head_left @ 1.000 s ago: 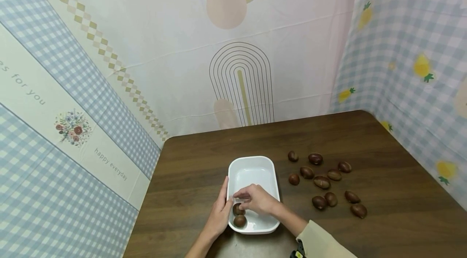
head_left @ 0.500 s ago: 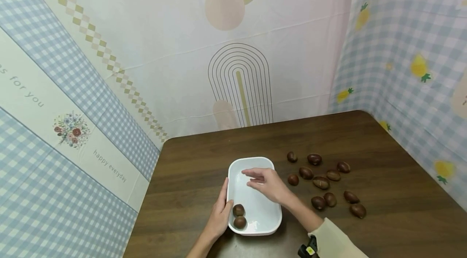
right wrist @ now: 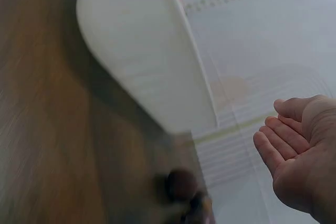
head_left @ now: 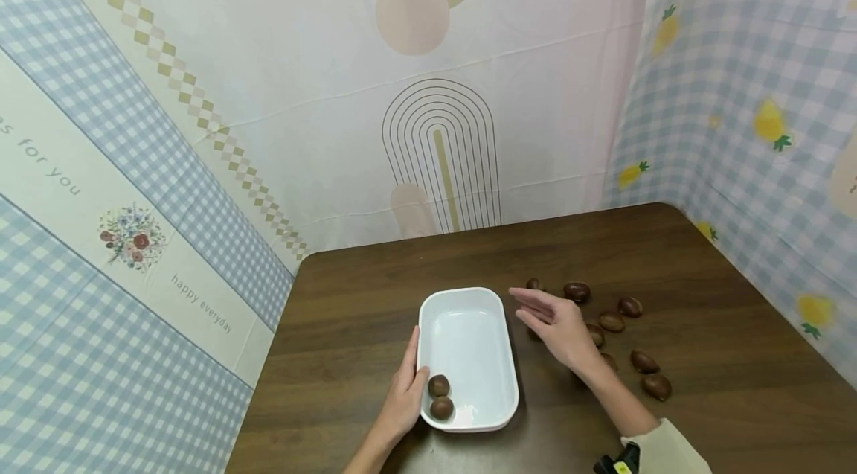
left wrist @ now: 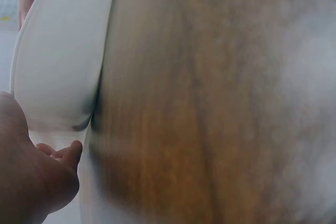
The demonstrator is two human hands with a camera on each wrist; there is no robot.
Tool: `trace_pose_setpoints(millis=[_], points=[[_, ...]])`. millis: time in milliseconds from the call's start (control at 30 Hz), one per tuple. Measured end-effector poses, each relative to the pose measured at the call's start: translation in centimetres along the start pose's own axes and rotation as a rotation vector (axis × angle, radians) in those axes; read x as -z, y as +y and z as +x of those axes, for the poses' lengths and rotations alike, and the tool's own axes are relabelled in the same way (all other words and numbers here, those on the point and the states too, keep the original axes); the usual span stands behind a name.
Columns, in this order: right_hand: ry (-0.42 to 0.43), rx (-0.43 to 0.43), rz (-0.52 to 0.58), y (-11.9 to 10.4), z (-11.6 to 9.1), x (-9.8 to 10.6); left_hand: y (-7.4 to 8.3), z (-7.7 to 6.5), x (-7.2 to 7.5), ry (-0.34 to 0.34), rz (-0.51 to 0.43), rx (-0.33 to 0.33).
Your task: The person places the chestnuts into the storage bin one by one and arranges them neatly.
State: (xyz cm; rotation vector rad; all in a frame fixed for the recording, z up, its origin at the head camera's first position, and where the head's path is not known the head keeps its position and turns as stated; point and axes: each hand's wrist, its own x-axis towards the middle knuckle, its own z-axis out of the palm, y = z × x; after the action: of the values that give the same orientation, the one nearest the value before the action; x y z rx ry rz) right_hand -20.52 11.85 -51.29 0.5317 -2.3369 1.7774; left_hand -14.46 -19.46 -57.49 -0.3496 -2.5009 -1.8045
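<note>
Along the left side of a white rectangular dish (head_left: 472,347), my left hand (head_left: 403,394) grips the wall, thumb over the rim and fingers outside. Two brown chestnuts (head_left: 440,386) lie touching in the dish's near left corner. My right hand (head_left: 561,327) is above the table just right of the dish, holding nothing, its fingers extended and slightly bent. Loose chestnuts (head_left: 577,292) are spread beneath and beyond it; the hand and forearm hide some. In the right wrist view, the right hand (right wrist: 296,148) appears apart from the dish (right wrist: 142,45), with a blurred chestnut (right wrist: 181,184) below.
The dark wooden table (head_left: 355,310) extends on both sides of the dish. More chestnuts (head_left: 656,386) lie farther right. A patterned cloth (head_left: 321,109) hangs behind the table's far edge, with checked cloth at both sides.
My right hand has risen from beside the two chestnuts in the dish and moved right, out over the table. The left hand stays on the dish, and the chestnuts have not moved.
</note>
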Motion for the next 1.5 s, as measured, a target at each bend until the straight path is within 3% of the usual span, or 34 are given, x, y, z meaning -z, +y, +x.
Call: trace_pose_setpoints(millis=[333, 667, 1167, 1500], points=[[0.108, -0.052, -0.151, 2.7, -2.0, 4.2, 0.1, 0.0, 0.0, 0.009, -0.003, 0.02], [0.155, -0.133, -0.227, 5.4, -3.9, 6.6, 0.0, 0.0, 0.0, -0.001, -0.001, 0.01], [0.172, -0.123, -0.443, 7.3, -4.9, 7.0, 0.1, 0.0, 0.0, 0.0, 0.004, 0.024], [0.161, -0.138, -0.483, 7.1, -4.9, 6.6, 0.1, 0.0, 0.1, -0.001, 0.008, 0.024]])
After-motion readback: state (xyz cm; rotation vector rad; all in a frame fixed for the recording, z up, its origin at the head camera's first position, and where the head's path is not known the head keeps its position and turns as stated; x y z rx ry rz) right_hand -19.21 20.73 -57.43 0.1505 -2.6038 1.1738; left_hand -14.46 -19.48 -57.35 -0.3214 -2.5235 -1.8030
